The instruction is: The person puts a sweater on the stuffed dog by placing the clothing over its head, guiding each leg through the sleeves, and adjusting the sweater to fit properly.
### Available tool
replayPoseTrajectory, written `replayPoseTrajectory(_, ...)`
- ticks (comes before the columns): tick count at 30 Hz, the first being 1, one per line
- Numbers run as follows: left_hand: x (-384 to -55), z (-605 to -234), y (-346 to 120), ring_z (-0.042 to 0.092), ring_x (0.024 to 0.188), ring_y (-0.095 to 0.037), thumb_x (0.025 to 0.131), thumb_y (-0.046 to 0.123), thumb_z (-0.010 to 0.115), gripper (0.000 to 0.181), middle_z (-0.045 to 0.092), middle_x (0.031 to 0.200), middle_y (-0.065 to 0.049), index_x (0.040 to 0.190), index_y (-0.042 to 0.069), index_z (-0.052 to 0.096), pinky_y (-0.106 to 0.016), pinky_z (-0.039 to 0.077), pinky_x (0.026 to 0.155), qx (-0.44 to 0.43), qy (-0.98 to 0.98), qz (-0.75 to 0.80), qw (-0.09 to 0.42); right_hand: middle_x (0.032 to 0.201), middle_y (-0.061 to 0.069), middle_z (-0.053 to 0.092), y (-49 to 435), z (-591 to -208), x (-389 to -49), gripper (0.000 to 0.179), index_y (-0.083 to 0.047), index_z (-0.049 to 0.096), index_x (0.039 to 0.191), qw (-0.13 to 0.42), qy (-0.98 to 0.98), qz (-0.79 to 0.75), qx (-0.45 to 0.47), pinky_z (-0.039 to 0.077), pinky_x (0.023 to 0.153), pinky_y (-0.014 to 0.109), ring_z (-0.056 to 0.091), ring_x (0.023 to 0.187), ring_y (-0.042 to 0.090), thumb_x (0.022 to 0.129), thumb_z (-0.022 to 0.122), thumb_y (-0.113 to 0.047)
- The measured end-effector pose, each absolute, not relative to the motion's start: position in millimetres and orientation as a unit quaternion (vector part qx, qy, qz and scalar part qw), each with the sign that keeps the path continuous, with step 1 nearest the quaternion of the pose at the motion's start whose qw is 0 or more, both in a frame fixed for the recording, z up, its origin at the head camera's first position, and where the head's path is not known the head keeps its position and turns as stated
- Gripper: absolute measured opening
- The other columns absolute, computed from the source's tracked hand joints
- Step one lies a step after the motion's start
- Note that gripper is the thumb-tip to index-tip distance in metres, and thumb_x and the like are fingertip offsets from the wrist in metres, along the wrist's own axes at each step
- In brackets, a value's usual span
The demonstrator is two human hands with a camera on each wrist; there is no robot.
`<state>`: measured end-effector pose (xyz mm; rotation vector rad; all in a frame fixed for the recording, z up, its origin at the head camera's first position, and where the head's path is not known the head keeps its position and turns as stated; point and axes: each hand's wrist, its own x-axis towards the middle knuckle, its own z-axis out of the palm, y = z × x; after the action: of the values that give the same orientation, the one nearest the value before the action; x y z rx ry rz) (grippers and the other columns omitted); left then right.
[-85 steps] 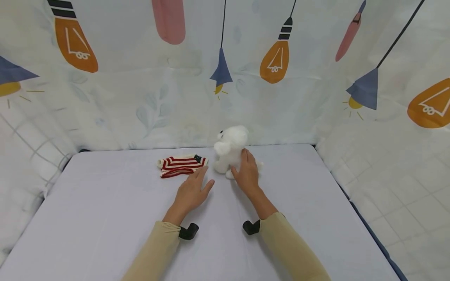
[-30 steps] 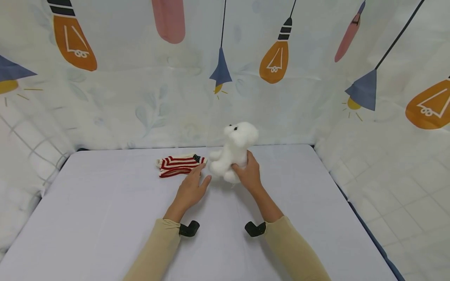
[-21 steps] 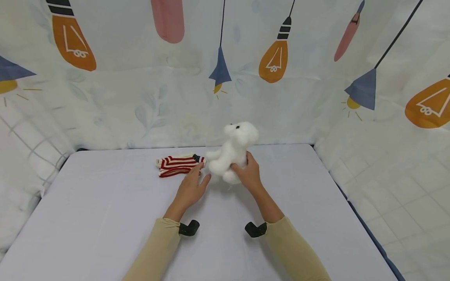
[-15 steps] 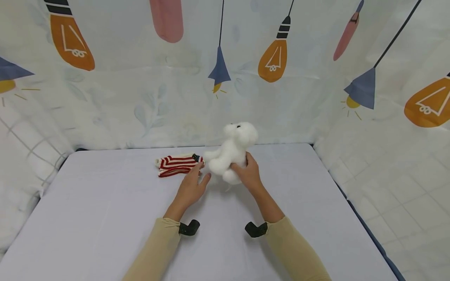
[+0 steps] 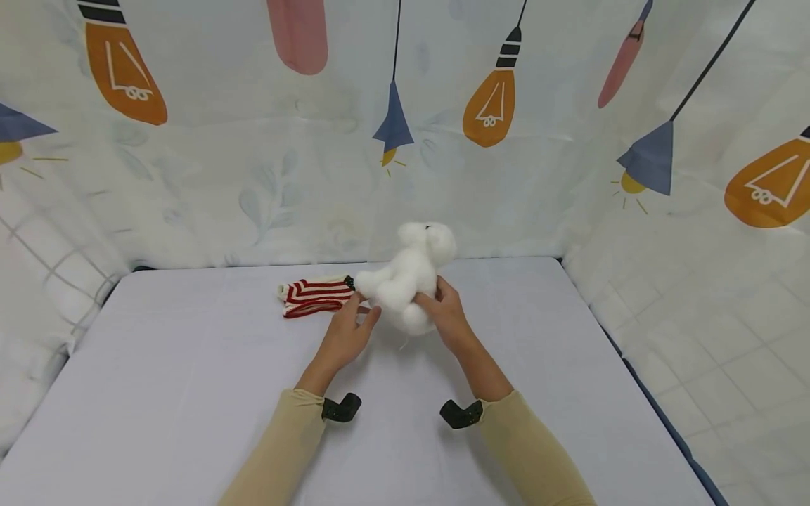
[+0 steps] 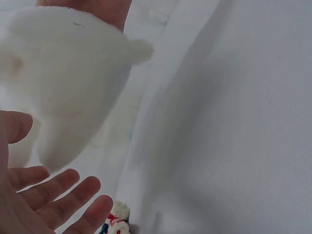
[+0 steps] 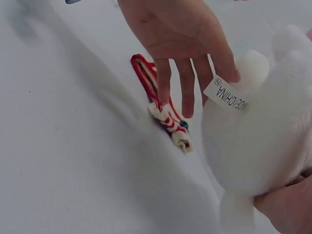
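Just right of the striped knit garment (image 5: 315, 297), the white plush toy (image 5: 411, 270), grasped by the right hand (image 5: 448, 322), now tips further over, apparently bringing it within reach of the left hand (image 5: 344, 339), fingers loosely extended

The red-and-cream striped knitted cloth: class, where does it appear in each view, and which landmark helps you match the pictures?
Head: the red-and-cream striped knitted cloth lies left of centre.
Left wrist: only a piece shows, at the bottom edge, left of centre.
Right wrist: near the middle, partly hidden by the bare left hand.
Shared landmark: the fluffy white plush toy, in all three.
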<state>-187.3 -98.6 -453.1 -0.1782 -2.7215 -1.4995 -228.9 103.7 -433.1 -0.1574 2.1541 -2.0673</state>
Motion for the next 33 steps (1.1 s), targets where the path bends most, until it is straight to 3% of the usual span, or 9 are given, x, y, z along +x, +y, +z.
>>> replayPoseTrajectory(12,-186,-452,-99,0.055,0.124,-0.029,0.097,0.050,0.049,0.059,0.051,0.140,-0.012,0.142,0.014,0.036,-0.048,0.050,0.097,-0.056,-0.848,-0.527,0.011,0.137,0.010,0.051,103,-428,-223,0.049,-0.008,0.045,0.141,0.141,0.636,-0.754,-0.083,0.049,0.093,0.032,0.054,0.117,0.020,0.093,0.053,-0.012)
replayPoseTrajectory(23,-187,-445,-98,0.054,0.122,-0.028,0.095,0.043,0.057,0.055,0.053,0.134,-0.013,0.136,0.010,0.042,-0.049,0.046,0.098,-0.051,-0.812,-0.581,0.013,0.118,0.001,0.056,104,-431,-221,0.046,0.002,0.043,0.139,0.185,0.601,-0.771,-0.099,0.050,0.083,0.026,0.058,0.099,0.011,0.096,0.043,-0.012)
replayPoseTrajectory(33,-186,-443,-98,0.046,0.132,-0.031,0.096,0.031,0.059,0.064,0.043,0.147,-0.011,0.152,0.020,0.029,-0.051,0.038,0.108,-0.037,-0.778,-0.626,-0.024,0.121,-0.002,0.056,104,-436,-220,0.047,0.002,0.039,0.143,0.229,0.604,-0.751,-0.138,0.050,0.085,0.025,0.057,0.104,0.009,0.099,0.043,-0.013)
